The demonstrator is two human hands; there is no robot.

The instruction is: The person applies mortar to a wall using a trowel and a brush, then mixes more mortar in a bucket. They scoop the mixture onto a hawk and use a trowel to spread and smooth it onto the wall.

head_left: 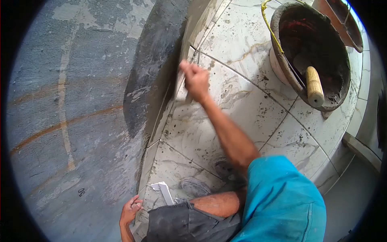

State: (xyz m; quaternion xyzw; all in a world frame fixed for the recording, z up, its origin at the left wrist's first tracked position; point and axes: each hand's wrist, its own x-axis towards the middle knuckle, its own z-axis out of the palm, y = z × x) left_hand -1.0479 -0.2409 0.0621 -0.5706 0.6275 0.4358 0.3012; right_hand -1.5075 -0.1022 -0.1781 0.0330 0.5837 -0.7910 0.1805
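My right hand is at the foot of the wall, blurred by motion, its fingers closed. Below it a pale flat-edged piece shows against the skirting tile; whether it is a tool or a bit of tile I cannot make out. Down at the lower left, my left hand rests by the wall's base near the skirting, fingers loosely bent and slightly apart, with no object visible in it. A white angled strip lies on the floor between that hand and my shoe.
A mortar-caked bucket with a yellow handle stands at upper right, a wooden-handled tool leaning inside. Behind it is a reddish-brown container. Crumbs of mortar dot the marbled floor tiles. The grey wall has a damp dark patch.
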